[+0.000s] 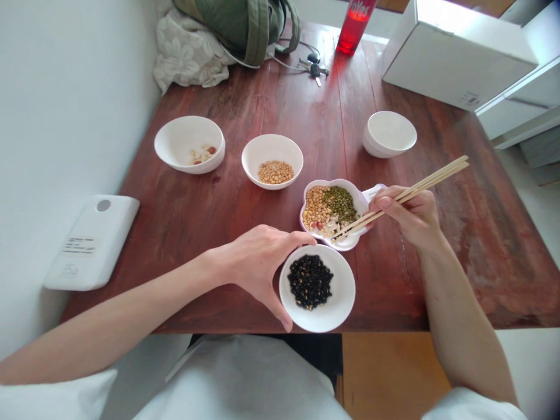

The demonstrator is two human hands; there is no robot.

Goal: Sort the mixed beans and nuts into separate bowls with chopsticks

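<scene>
White and probably ceramic, a wide bowl of nuts (172,139) sits leftmost, toward ten o'clock from the flower-shaped dish; it should be light, smooth and chippable, best lifted by opposite rims. Next comes the left hand (258,263), at eight o'clock from that dish, grasping the black-bean bowl (343,291). Beyond it, between ten and eleven o'clock, a bowl of yellow beans (272,150) stands alone on the table (227,213).

The black-bean bowl lies about six o'clock from the dish, near the table's front edge; whether it is lifted, I cannot tell. The forefinger reaches its rim near twelve o'clock, the thumb near seven, a sound hold for a slick, stiff wall. Its black beans (310,282) look hard and would likely roll if it tipped.

The flower-shaped dish (360,204) holds yellow beans, green beans and nuts; its handle, toward two o'clock, seems the natural grip. Another white bowl (389,131) is at one o'clock. At three o'clock, the right hand (411,214) pinches the chopsticks (431,178), light and stiff, their tips inside the dish; whether its fingers also touch the handle is unclear.
</scene>
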